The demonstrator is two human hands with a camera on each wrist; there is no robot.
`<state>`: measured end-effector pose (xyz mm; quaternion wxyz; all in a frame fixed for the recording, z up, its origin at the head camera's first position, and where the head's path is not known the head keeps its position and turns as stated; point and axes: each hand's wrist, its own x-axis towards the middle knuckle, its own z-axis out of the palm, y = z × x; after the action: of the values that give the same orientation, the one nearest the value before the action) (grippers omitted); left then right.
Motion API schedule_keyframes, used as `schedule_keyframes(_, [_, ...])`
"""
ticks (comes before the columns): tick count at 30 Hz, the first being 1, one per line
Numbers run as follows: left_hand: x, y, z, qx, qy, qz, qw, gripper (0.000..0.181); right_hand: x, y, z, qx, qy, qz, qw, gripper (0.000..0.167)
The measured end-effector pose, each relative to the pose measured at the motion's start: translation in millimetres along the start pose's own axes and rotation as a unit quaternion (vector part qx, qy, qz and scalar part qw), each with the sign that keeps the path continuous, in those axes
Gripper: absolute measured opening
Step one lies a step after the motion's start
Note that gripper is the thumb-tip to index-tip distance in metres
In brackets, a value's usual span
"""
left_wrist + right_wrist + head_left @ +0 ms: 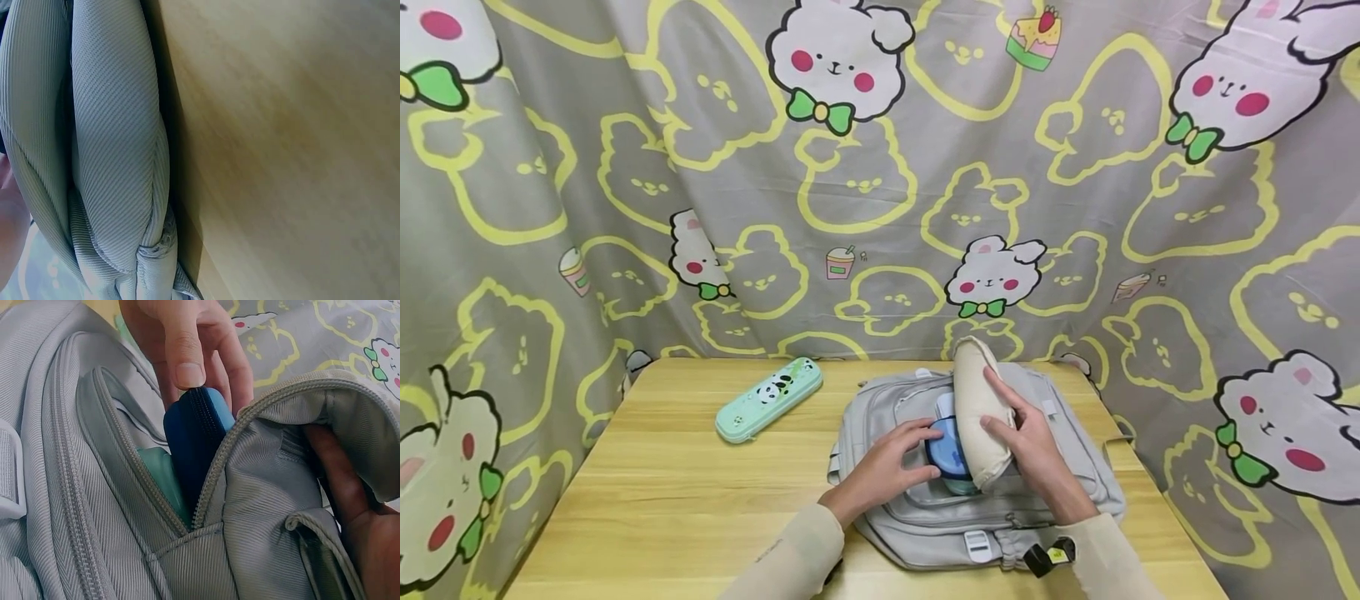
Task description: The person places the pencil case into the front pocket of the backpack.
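Note:
A grey backpack (876, 425) lies on the table with its front pocket unzipped. My left hand (883, 467) pinches a blue zippered case (947, 450) at the pocket's mouth; in the right wrist view its thumb presses on the zipper edge of the case (194, 434). Below the case, a teal-green item (164, 472) sits inside the pocket, mostly hidden. My right hand (1033, 446) grips the pale pocket flap (981, 408) and holds it up, away from the pocket. The left wrist view shows mainly the backpack's side (115, 125), with a sliver of hand at the left edge.
A mint-green pencil case (771, 400) with a panda print lies left of the backpack on the wooden table (662, 475). Patterned curtain (865, 208) hangs behind and along both sides. A white buckle (979, 546) is on the backpack's near side.

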<state>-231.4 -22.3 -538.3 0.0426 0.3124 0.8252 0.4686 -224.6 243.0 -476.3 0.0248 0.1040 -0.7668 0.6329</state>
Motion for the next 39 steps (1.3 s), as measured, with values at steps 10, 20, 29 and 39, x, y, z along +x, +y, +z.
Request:
schedule_keyframes(10, [-7.1, -8.8, -11.7, -0.03, -0.003, 0.013, 0.9995, 0.05, -2.4, -5.5, 7.8, 0.005, -0.004, 0.003, 1.0, 0.075])
schedule_keyframes(20, [-13.7, -16.2, -27.2, -0.046, 0.018, 0.019, 0.9986, 0.043, 0.3, -19.8, 8.3, -0.051, -0.026, 0.022, 0.9981, 0.068])
schedule_keyframes(29, [-28.3, -33.8, -46.3, 0.017, 0.061, 0.02, 0.9978, 0.038, 7.1, -29.1, 2.7, -0.131, -0.065, -0.011, 0.9892, 0.062])
schedule_keyframes(39, [-42.6, -42.7, -63.2, 0.03, 0.082, -0.011, 0.9961, 0.038, 15.6, -34.1, 6.4, -0.177, -0.049, 0.031, 0.9825, 0.062])
